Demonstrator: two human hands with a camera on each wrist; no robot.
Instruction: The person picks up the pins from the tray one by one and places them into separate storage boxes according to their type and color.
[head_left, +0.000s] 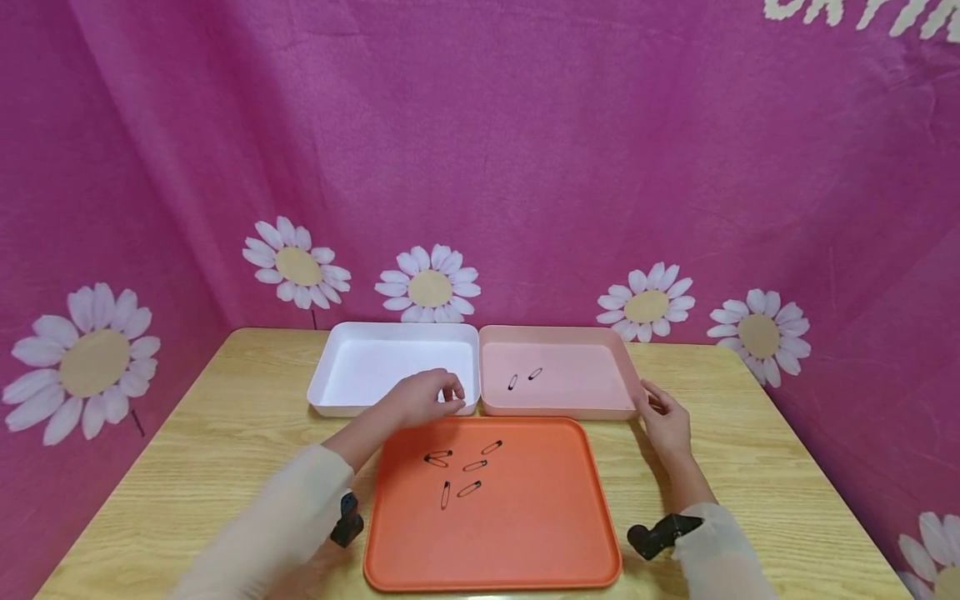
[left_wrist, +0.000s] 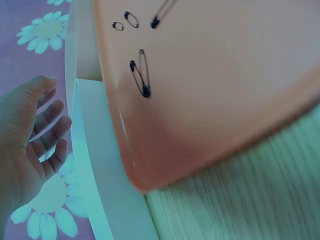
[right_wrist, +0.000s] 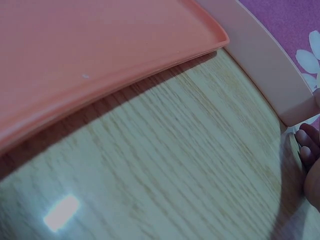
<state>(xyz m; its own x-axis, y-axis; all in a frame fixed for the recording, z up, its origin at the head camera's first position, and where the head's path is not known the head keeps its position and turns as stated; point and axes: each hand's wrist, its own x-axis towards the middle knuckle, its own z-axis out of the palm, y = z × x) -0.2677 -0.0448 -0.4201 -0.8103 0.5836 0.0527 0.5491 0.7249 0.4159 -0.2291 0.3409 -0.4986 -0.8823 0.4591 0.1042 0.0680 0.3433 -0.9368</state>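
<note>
My left hand point(head_left: 431, 397) hovers over the near right corner of the white tray point(head_left: 321, 398), fingers loosely bent. In the left wrist view no object shows between the fingers of that hand point(left_wrist: 32, 132). Several black-headed safety pins point(head_left: 470, 489) lie on the orange tray point(head_left: 525, 533), left of its middle; two overlap. Two more safety pins point(head_left: 535, 374) lie in the pink tray point(head_left: 577, 404). At that tray's near right corner, my right hand point(head_left: 667, 425) touches the outside with relaxed fingers. Only part of this hand point(right_wrist: 311, 150) shows at the right wrist view's edge.
The white and pink trays stand side by side at the back of the wooden table point(head_left: 750, 467), with the orange tray in front of them. Behind rises a magenta cloth point(head_left: 525, 167) printed with daisies. A black wrist camera point(head_left: 663, 535) sits beside the right sleeve.
</note>
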